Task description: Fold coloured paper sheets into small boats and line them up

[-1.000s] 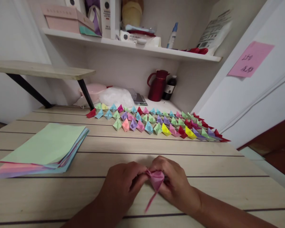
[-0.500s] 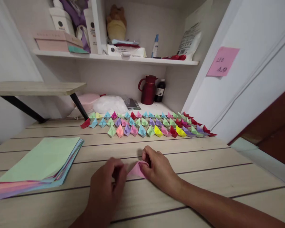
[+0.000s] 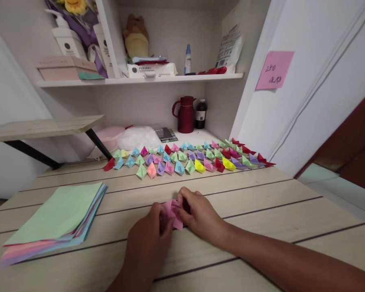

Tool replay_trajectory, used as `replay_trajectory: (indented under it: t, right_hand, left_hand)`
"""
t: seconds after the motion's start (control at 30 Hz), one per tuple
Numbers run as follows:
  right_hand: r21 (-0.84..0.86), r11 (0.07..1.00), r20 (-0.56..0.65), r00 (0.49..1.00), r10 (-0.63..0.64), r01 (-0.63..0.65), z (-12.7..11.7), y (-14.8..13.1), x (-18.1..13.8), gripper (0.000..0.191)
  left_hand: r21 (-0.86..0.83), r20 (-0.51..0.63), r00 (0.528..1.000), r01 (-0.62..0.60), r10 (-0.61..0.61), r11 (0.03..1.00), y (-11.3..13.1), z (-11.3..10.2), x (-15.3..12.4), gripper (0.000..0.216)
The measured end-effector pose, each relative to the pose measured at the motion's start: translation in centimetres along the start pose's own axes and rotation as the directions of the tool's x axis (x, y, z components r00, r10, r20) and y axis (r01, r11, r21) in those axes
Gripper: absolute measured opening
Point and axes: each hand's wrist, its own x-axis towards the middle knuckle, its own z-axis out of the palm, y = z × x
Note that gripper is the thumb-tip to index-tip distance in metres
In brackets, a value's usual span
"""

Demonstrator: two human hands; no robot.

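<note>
Head view: left hand (image 3: 149, 239) and right hand (image 3: 200, 217) both pinch the pink paper (image 3: 174, 213) between closed fingertips, low over the table (image 3: 261, 211). Folding looks midway; the next crease would call for aligned edges.

left hand (image 3: 150, 235) + right hand (image 3: 200, 217): pinching pink folded paper (image 3: 174, 213) | table (image 3: 261, 211) | paper boats (image 3: 185, 158) behind | paper stack (image 3: 54, 215) left
</note>
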Motion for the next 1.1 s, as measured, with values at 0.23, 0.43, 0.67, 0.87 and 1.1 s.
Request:
replay_trajectory:
  t: [0.23,0.43,0.67,0.87,1.1]
  right_hand:
    - [-0.036,0.998,0.053,0.997,-0.047,0.049,0.1,0.4,-0.1,0.019]
    - [-0.102,0.987,0.095,0.989,-0.112,0.122,-0.2,1.1,-0.4,0.021]
    - [-0.051,0.982,0.171,0.970,-0.173,0.184,-1.6,2.2,-0.6,0.022]
    - [0.040,0.976,0.176,0.960,-0.218,0.215,-2.2,2.7,-0.7,0.035]
    - [0.043,0.965,0.229,0.937,-0.262,0.259,-2.0,3.1,-0.7,0.012]
  left_hand:
    - [0.100,0.023,0.998,-0.059,0.057,0.993,-0.4,0.3,0.4,0.018]
    - [0.301,0.090,0.987,-0.155,0.133,0.941,-0.4,0.5,0.4,0.020]
    - [0.451,0.024,0.923,-0.353,0.384,0.820,-1.8,1.3,-0.1,0.034]
    - [0.525,0.076,0.887,-0.424,0.456,0.738,-2.3,1.1,0.0,0.049]
    - [0.559,0.010,0.820,-0.479,0.573,0.676,-2.6,1.4,-0.1,0.046]
